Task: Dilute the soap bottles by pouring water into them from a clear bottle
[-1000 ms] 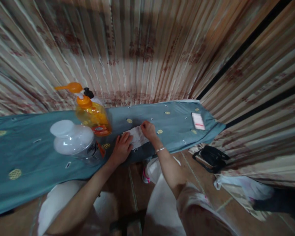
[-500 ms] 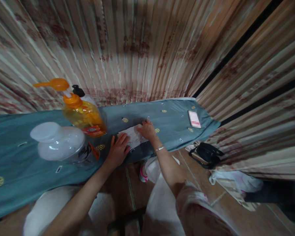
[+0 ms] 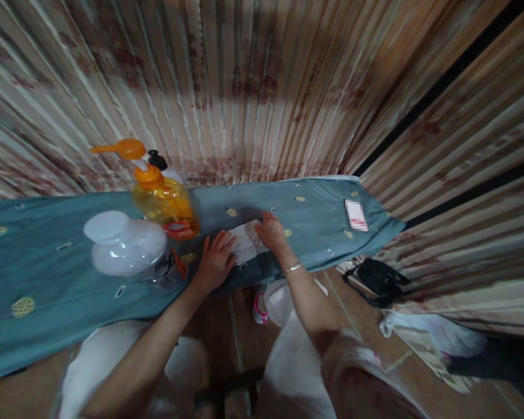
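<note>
A small white piece of cloth or paper (image 3: 247, 241) lies flat on the teal table cover (image 3: 218, 201); which material it is I cannot tell. On its left end rests my left hand (image 3: 216, 261), fingers spread out flat. My right hand (image 3: 271, 231) lies over its right end, fingers stretched forward; the wrist carries a silver bracelet. Left of my hands stand a large white plastic bottle (image 3: 128, 247) and, behind it, a pump bottle of yellow liquid (image 3: 166, 203) with an orange pump head.
A black pump top (image 3: 156, 159) shows behind the yellow bottle. At the right end of the table lies a blurred white-and-pink card-like thing (image 3: 356, 215). Pleated curtains (image 3: 253, 105) hang behind. On the floor to the right are a black bag (image 3: 375, 280) and a white bag (image 3: 436, 331).
The whole view has shifted slightly, so things appear farther right. Both hands stay on the white piece, with hardly any movement against the table.
</note>
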A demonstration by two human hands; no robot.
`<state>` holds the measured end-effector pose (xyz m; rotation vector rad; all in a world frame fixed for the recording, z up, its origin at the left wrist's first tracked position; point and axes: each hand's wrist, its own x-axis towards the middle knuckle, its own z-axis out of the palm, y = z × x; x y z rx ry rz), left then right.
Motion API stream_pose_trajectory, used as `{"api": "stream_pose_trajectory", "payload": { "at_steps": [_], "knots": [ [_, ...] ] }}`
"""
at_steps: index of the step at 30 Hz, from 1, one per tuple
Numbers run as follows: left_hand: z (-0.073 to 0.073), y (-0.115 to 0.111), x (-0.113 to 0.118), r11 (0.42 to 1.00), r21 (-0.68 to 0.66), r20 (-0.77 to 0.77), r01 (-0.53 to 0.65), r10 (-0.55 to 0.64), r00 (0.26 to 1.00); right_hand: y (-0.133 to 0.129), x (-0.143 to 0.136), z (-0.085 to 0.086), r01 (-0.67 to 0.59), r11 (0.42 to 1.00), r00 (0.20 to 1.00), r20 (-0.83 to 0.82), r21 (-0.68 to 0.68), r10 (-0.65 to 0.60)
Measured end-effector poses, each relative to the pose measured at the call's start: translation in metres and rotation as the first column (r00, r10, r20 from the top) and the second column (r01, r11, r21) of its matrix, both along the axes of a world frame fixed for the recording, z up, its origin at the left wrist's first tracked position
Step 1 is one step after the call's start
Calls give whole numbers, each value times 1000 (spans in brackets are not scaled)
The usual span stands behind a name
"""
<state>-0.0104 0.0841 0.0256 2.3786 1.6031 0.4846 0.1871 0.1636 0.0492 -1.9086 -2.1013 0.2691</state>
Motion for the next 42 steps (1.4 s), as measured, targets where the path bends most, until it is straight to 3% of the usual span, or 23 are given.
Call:
{"api": "stream_pose_trajectory", "payload": {
  "at_steps": [5, 13, 19, 24, 30, 33, 36, 42],
  "knots": [
    [-1, 1, -4, 1000, -6, -28, 3, -3, 1000, -3, -3, 2, -5, 999, 1000, -13, -34, 5],
    [-12, 6, -8, 998, 65, 40, 12, -14, 999, -3, 11, 12, 119, 992, 978, -168, -46, -125],
    [-19, 13, 0, 981, 172, 266, 92, -136, 954, -6, -7, 6, -61, 988, 903, -430, -144, -7],
    [-32, 22, 4, 995, 82, 323, 63, -86, 943, 5, -14, -8, -156, 967, 859, -511, -202, 32],
    [-34, 22, 3, 992, 81, 277, 92, -111, 955, 10, 5, -10, -60, 997, 926, -375, -54, 35],
    [-31, 17, 7, 990, 109, 209, 94, -115, 971, -6, -1, -14, -152, 988, 954, -258, 17, 151],
    [-26, 11, 10, 989, 55, 108, 137, -142, 984, -21, -9, -19, -222, 975, 965, -140, 19, 223],
    [-8, 1, 3, 991, 45, 0, 129, -129, 992, -21, 2, -17, -107, 993, 994, 36, 41, 106]
  ]
}}
